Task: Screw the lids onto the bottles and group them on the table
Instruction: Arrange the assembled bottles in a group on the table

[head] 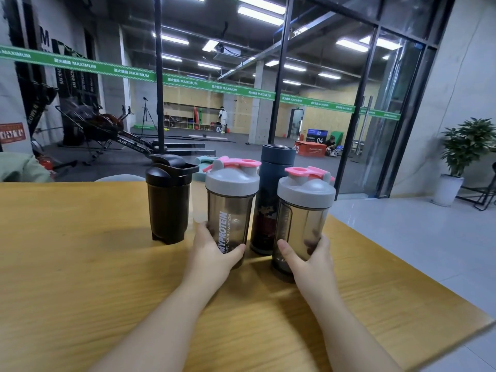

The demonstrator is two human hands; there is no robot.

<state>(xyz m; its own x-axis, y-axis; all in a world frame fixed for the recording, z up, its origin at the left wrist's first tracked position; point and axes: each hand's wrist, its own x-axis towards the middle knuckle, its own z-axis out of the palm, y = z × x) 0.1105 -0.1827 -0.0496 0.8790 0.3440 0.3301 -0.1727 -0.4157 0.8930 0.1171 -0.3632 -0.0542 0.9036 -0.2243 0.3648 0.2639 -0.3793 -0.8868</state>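
Smoky plastic and grey lids fill the middle of the wooden bench (80, 264) as I bring two shakers together. My left hand (212, 253) grips the base of the printed shaker (230, 208), thumb in front, fingers (201, 226) wrapped round the far side. My right hand (308, 260) grips the base of the second shaker (303, 218) the same way. Between the two, just behind, stands a dark blue flask (271, 194), close to both shakers. To the flask's left, beyond the printed shaker, a black shaker (167, 200) stands apart from the cluster. All four appear capped, both grey lids carrying pink flip tabs; whether the threads are fully tight I cannot tell. I judge the grouping nearly done, with the black shaker yet to join. Holding so low on tall bottles, a quick push could tip one against the flask and topple it.
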